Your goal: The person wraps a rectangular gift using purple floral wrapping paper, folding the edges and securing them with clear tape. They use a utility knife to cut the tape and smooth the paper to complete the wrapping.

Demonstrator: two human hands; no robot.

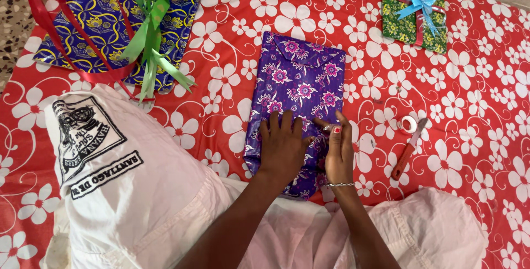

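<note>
Glossy purple paper with pink flowers covers the parcel point(295, 103), which lies flat near the middle of the red cloth point(475, 153) printed with white blossoms. The left hand point(282, 146) presses palm-down on the parcel's near end, fingers spread flat and holding nothing. The right hand point(338, 150) stands on edge beside it, fingertips drawn together at the fold; whether they pinch a bit of tape I cannot tell.

Slick paper like this could spring open if the flat hand lifts, and a crooked press would crease the smooth face or leave a loose flap.

A small white tape roll point(408, 124) and a red-handled cutter point(407, 150) lie just right of the parcel. Toward the cloth's far right corner sits a green wrapped gift point(414, 9) with a pale blue bow. At the far left edge lies blue-and-yellow patterned paper point(105, 20) under limp green ribbon point(152, 37) and red ribbon point(83, 54).
</note>
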